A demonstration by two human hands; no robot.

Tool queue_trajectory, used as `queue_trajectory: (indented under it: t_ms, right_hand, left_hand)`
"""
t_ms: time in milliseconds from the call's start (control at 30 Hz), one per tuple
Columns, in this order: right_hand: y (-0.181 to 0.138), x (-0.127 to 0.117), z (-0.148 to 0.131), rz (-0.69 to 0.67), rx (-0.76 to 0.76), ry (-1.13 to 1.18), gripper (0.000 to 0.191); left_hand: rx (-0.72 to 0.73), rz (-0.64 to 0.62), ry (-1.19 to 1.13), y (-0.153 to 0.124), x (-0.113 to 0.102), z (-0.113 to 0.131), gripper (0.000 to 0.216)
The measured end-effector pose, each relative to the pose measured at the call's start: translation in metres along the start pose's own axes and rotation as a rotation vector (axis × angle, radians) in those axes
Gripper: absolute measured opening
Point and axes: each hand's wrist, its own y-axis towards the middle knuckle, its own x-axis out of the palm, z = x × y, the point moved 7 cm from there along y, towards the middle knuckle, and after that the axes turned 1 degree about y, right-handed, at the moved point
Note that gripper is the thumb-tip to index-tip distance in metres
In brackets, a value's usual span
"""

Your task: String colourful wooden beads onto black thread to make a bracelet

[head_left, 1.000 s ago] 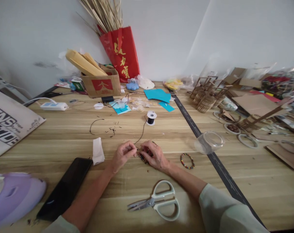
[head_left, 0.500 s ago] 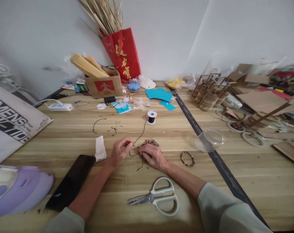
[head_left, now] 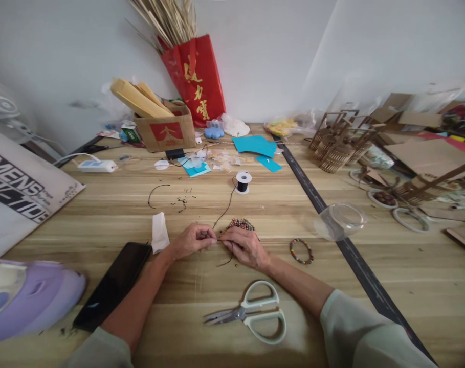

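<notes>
My left hand (head_left: 190,240) and my right hand (head_left: 244,246) meet at the middle of the wooden table (head_left: 255,286). Both pinch a thin black cord (head_left: 225,209) that runs back to a small white spool (head_left: 242,182). A string of small multicoloured beads (head_left: 240,224) lies bunched just behind my right hand. A loose end of the cord hangs below my fingers. A finished bead bracelet (head_left: 301,251) lies to the right of my right hand.
White-handled scissors (head_left: 251,314) lie near the front edge. A black phone (head_left: 113,283) and a folded white tissue (head_left: 159,232) sit to the left, a clear plastic lid (head_left: 339,220) to the right. A cardboard box (head_left: 165,130), red bag (head_left: 196,76) and wooden craft pieces (head_left: 339,143) crowd the back.
My hands drew apart half a second ago, showing the cord between them, and have come back together at the cord. The bead string now shows behind my right hand.
</notes>
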Motion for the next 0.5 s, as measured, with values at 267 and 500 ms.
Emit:
queue_trajectory:
  t_ms: [267, 500]
  right_hand:
    - [-0.002, -0.002, 0.006, 0.027, 0.043, 0.0, 0.018]
    - [-0.003, -0.004, 0.014, 0.045, 0.149, -0.03, 0.025]
  left_hand:
    - [-0.057, -0.062, 0.003, -0.001, -0.008, -0.012, 0.026]
    - [-0.049, -0.015, 0.013, -0.002, -0.018, -0.015, 0.024]
